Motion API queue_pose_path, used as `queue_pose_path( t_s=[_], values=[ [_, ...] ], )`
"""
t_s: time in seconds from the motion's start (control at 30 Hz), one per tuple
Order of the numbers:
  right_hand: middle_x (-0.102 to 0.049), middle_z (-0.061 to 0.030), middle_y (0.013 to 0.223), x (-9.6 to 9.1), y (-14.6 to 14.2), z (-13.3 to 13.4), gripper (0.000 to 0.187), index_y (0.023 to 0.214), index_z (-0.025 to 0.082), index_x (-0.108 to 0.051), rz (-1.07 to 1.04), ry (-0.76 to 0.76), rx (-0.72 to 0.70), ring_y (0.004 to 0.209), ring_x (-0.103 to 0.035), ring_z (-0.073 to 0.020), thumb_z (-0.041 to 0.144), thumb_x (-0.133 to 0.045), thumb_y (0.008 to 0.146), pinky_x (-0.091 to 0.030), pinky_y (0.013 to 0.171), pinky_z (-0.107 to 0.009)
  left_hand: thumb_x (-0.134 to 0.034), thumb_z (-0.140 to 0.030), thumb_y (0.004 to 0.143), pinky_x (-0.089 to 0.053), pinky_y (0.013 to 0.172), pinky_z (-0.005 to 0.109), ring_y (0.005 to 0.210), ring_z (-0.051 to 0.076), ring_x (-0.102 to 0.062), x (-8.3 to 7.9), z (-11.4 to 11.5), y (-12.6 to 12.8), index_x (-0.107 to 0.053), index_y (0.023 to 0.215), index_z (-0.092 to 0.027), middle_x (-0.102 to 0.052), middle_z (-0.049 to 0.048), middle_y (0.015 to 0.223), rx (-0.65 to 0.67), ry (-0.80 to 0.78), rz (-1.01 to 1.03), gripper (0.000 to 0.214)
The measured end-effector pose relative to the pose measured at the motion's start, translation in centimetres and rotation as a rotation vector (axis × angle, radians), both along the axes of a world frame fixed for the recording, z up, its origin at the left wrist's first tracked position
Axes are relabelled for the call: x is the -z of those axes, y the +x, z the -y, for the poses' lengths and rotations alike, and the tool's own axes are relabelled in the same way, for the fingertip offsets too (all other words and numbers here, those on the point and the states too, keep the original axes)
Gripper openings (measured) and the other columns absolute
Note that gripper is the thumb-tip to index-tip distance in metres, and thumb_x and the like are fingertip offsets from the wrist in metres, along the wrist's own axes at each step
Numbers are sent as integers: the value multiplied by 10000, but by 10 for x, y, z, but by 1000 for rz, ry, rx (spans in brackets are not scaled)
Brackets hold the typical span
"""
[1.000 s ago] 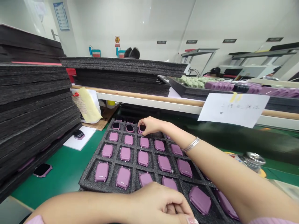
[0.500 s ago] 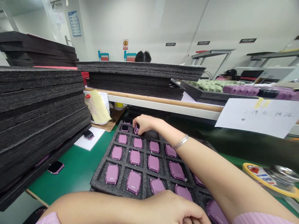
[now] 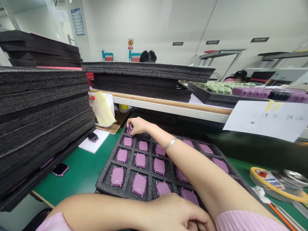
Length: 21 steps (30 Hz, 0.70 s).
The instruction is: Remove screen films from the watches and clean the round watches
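A black foam tray (image 3: 106, 175) lies on the green table, its pockets filled with several purple watch bodies (image 3: 139, 184). My right hand (image 3: 137, 125) reaches across to the tray's far left corner, fingers pinched on a purple watch body (image 3: 130, 128) held on edge there. A silver bracelet (image 3: 169, 143) circles that wrist. My left hand (image 3: 178, 215) rests at the tray's near edge with its fingers curled in; what they hold, if anything, is hidden.
Tall stacks of black foam trays (image 3: 43, 106) stand at left and on the shelf (image 3: 146, 78) behind. Two loose watches (image 3: 60, 169) lie on the green table, one on a white card (image 3: 92, 137). A tape roll (image 3: 271, 184) sits right. Other people work beyond.
My right hand moved left along the tray's far row, to the corner pocket, where it pinches a watch body. The view shifted slightly left. The left hand stayed put.
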State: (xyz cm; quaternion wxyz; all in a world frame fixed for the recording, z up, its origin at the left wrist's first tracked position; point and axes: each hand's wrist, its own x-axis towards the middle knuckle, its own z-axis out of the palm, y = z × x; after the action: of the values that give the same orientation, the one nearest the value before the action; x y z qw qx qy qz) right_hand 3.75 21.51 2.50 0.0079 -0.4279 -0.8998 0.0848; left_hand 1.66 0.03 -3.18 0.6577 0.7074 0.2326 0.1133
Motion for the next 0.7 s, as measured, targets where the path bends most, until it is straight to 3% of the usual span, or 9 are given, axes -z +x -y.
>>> queue_pose_path(
  t_s=[0.13,0.2,0.27,0.33,0.43,0.5,0.57,0.7],
  values=[
    [-695,-50,1037,-11,27,27,316,1121,152,-630,-226,91,29,902,-675,-184,329,-724,878,-556,835,-367,-704,-327,834,-358,489,153,514,49,-439,-6,4,-3,-662,759,-164,-582,-45,640,1,-43,77,184],
    [-716,-28,1001,-17,45,54,431,1109,174,-611,-353,144,51,882,-683,-175,262,-824,744,-534,829,-300,-701,-315,832,-378,508,152,518,48,-452,-4,4,-2,-666,766,-159,-589,-38,644,-10,-58,113,174],
    [-724,-7,1018,-21,67,90,463,1110,196,-591,-468,189,68,867,-694,-166,240,-827,715,-526,814,-266,-709,-286,814,-411,532,159,531,52,-488,-3,2,1,-667,809,-154,-614,-26,673,-60,-143,154,139],
    [-724,-5,1028,-20,90,127,459,1118,205,-584,-555,229,89,851,-703,-165,247,-817,725,-539,810,-271,-723,-262,777,-420,497,175,491,56,-491,-3,0,5,-649,865,-151,-630,-20,695,-182,-305,221,160],
    [-728,-11,1091,-8,118,173,445,1130,235,-596,-771,319,68,979,-715,-187,223,-803,736,-559,865,-282,-712,-273,776,-439,467,200,475,84,-533,-10,-6,10,-614,830,-129,-637,8,680,-474,-584,386,183],
    [-728,-10,1110,3,129,192,473,1153,251,-588,-868,370,60,1023,-713,-181,204,-804,734,-563,905,-271,-644,-275,849,-508,583,221,581,110,-609,-17,-8,9,-600,778,-125,-642,32,686,-626,-700,488,172],
    [-725,-16,1124,14,136,202,516,1187,256,-571,-892,411,54,1049,-710,-177,200,-807,732,-557,951,-262,-565,-296,936,-539,727,252,680,119,-636,-25,-9,6,-628,826,-126,-661,42,730,-689,-737,538,212],
    [-717,-52,1175,26,142,209,540,1269,241,-541,-845,460,-4,1119,-691,-184,178,-756,777,-547,1003,-267,-369,-451,1043,-524,900,355,853,178,-676,-37,-6,-2,-648,1148,-132,-727,95,923,-574,-664,548,437]
  ],
)
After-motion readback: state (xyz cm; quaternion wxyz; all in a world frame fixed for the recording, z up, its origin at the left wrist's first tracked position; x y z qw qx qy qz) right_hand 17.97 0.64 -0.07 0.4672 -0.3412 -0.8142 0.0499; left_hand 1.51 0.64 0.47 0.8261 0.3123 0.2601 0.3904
